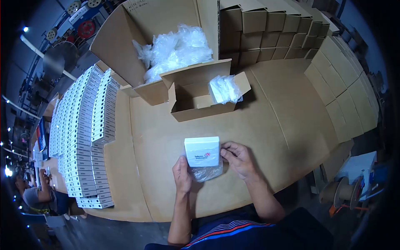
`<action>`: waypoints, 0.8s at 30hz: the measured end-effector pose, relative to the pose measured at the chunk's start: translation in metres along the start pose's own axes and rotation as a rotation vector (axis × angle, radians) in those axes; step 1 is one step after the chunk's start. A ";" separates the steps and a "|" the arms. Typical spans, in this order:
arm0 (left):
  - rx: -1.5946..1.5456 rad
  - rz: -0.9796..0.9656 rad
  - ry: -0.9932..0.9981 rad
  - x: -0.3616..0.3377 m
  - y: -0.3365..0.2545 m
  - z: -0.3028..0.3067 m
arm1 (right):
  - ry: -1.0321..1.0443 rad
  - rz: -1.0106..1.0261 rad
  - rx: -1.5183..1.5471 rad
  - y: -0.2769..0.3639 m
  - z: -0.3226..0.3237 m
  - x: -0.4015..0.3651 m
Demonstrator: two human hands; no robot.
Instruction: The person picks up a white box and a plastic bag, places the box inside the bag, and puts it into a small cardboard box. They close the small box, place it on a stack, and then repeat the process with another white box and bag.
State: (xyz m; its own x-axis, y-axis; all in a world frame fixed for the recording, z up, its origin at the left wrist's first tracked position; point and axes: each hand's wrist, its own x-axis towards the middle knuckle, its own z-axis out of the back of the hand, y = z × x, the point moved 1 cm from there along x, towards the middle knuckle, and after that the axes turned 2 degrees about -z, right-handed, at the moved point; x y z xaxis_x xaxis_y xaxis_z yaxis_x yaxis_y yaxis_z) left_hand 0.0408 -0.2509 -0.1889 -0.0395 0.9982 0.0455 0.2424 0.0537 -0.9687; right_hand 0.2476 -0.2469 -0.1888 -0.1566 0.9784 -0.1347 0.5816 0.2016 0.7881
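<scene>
Over the near middle of the table, a small white box with a printed logo faces me. Clear plastic bag shows below its lower edge, and the box appears to be inside it. My left hand grips the box's lower left side, thumb in front. At the right edge, my right hand is closed in a pinch, seemingly on the bag's edge. Beyond them stands an open cardboard carton, with a plastic-wrapped white box at its right end.
A large carton full of clear plastic bags stands at the back. White boxes are stacked along the left. Brown cartons fill the back right, with more cartons at right. Another person sits far left.
</scene>
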 end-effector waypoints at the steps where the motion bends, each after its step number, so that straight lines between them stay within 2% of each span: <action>1: 0.073 -0.022 -0.017 0.001 -0.008 -0.005 | 0.025 0.021 0.012 0.001 0.002 0.000; 4: 0.214 -0.098 0.155 0.001 -0.033 -0.013 | 0.009 0.050 0.052 -0.003 0.000 -0.004; 9: 0.356 -0.202 0.083 -0.010 -0.037 -0.020 | -0.011 0.123 0.209 0.010 -0.018 -0.005; 12: 0.245 -0.255 0.085 -0.014 -0.031 -0.019 | -0.016 0.118 -0.224 0.024 -0.021 -0.008; 13: 0.223 -0.191 0.095 -0.015 -0.028 -0.018 | -0.007 0.150 -0.282 0.027 -0.023 -0.009; 16: 0.000 -0.111 -0.030 -0.019 -0.030 -0.024 | 0.037 0.217 0.004 0.036 -0.042 -0.012; 19: -0.040 -0.038 -0.064 -0.022 -0.030 -0.023 | 0.036 0.328 -0.351 0.019 -0.040 -0.017; 22: -0.043 -0.054 0.070 -0.021 -0.035 -0.027 | 0.038 0.195 -0.439 0.010 -0.030 -0.026; 24: 0.014 -0.065 0.086 -0.027 -0.041 -0.028 | 0.035 0.236 -0.407 0.008 -0.028 -0.031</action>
State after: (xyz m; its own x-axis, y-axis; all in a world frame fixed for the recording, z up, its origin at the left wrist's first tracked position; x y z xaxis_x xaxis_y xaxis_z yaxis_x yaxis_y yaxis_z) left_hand 0.0590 -0.2788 -0.1436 0.0286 0.9913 0.1283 0.2283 0.1184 -0.9664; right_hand 0.2346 -0.2770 -0.1619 -0.0885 0.9919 0.0912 0.2452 -0.0670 0.9672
